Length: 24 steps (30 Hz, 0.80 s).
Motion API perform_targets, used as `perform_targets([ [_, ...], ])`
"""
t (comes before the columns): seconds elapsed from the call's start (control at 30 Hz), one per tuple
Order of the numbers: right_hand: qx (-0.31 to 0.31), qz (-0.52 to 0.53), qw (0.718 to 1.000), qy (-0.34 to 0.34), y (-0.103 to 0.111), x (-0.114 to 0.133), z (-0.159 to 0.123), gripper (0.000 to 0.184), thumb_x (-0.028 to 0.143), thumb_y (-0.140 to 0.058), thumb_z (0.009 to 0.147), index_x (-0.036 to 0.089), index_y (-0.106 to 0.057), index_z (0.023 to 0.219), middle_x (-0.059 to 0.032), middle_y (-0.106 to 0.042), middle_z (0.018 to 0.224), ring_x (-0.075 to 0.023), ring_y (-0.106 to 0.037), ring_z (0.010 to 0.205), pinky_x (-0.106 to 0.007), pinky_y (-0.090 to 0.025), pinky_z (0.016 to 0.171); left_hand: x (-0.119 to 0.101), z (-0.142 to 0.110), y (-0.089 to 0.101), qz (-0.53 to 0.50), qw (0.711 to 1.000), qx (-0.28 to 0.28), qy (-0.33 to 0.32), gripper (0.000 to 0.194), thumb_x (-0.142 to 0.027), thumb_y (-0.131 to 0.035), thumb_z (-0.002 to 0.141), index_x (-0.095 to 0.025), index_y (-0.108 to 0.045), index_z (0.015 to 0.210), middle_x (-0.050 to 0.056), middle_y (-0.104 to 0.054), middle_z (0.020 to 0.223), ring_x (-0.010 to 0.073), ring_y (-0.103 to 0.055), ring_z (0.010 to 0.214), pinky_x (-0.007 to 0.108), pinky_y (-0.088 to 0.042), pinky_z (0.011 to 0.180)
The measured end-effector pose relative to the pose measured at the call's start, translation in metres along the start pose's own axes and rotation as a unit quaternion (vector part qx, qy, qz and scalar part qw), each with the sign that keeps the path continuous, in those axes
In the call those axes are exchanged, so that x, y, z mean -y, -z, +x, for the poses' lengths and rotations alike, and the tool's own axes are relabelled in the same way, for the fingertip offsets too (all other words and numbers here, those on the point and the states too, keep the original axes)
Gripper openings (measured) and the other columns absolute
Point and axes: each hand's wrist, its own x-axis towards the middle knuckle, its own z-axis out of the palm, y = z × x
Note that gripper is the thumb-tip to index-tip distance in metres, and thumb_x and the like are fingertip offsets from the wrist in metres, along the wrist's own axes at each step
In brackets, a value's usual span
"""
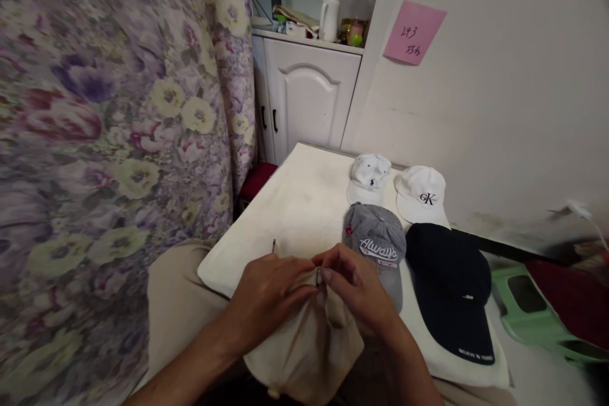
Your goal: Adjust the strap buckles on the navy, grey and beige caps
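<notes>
Both of my hands pinch a beige cap (pixel 307 346) that lies at the near edge of a small white table (pixel 299 203). My left hand (pixel 269 298) grips the cap's back from the left. My right hand (pixel 359 288) pinches its strap and small metal buckle from the right, fingertips nearly touching the left hand's. Just beyond my right hand lies a grey cap (pixel 378 244) with white lettering.
A dark navy cap (pixel 451 285) lies right of the grey one, and two white caps (pixel 368 177) (pixel 421 193) sit at the table's far end. A floral curtain (pixel 109 127) hangs at left. A white cabinet (pixel 304 89) stands behind, a green stool (pixel 533 314) at right.
</notes>
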Motion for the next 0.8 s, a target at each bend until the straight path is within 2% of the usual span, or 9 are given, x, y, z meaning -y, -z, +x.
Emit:
perform_targets([
  [0.1,0.047,0.042,0.998,-0.014,0.004,-0.002,0.005,0.013,0.029,-0.066,0.084,0.019,-0.058,0.083,0.0007,-0.06,0.077,-0.014,-0.056,0.07,-0.027,-0.042,0.064,0.001,0.0,0.003,-0.017,0.999,0.039,0.025,0.026,-0.041,-0.061,0.093,-0.017,-0.067,0.1,0.002,-0.077,0.082,0.0184,-0.068,0.066,0.03,-0.046,0.061],
  [0.2,0.066,0.071,0.995,-0.031,0.005,-0.002,0.008,0.017,0.032,-0.069,0.082,0.019,-0.059,0.081,0.0021,-0.056,0.073,-0.0129,-0.051,0.067,-0.026,-0.038,0.061,0.003,0.0,0.006,-0.051,0.99,0.089,0.096,0.022,-0.041,-0.069,0.087,-0.019,-0.069,0.093,-0.001,-0.074,0.08,0.0185,-0.066,0.069,0.029,-0.044,0.063],
  [0.3,0.067,0.083,0.994,-0.037,0.005,-0.001,0.009,0.017,0.032,-0.071,0.08,0.019,-0.061,0.08,0.0022,-0.056,0.073,-0.0125,-0.048,0.066,-0.025,-0.036,0.06,0.005,0.003,0.011,-0.134,0.964,0.14,0.182,0.021,-0.041,-0.07,0.085,-0.02,-0.068,0.087,-0.003,-0.07,0.076,0.0162,-0.064,0.069,0.026,-0.042,0.063],
  [0.37,0.069,0.098,0.992,-0.036,0.004,0.0,0.009,0.017,0.032,-0.072,0.079,0.019,-0.06,0.078,0.0012,-0.058,0.076,-0.0131,-0.05,0.068,-0.026,-0.037,0.061,0.005,0.004,0.014,-0.199,0.944,0.162,0.208,0.021,-0.04,-0.065,0.089,-0.02,-0.068,0.084,-0.003,-0.069,0.076,0.0149,-0.063,0.071,0.025,-0.042,0.063],
  [0.5,0.072,0.113,0.99,-0.042,0.001,0.001,0.008,0.019,0.034,-0.074,0.076,0.02,-0.06,0.077,0.0,-0.059,0.078,-0.0145,-0.051,0.071,-0.026,-0.039,0.062,0.002,0.005,0.018,-0.262,0.925,0.152,0.228,0.029,-0.039,-0.055,0.095,-0.018,-0.067,0.079,-0.002,-0.065,0.073,0.0143,-0.06,0.07,0.024,-0.042,0.064],
  [0.8,0.042,0.13,0.989,-0.048,-0.005,0.007,0.007,0.012,0.021,-0.07,0.072,0.019,-0.061,0.079,0.0024,-0.058,0.072,-0.0121,-0.05,0.066,-0.024,-0.038,0.059,-0.002,0.002,0.015,-0.324,0.903,0.106,0.262,0.028,-0.036,-0.055,0.095,-0.017,-0.066,0.076,-0.002,-0.061,0.071,0.0131,-0.055,0.068,0.023,-0.04,0.061],
])
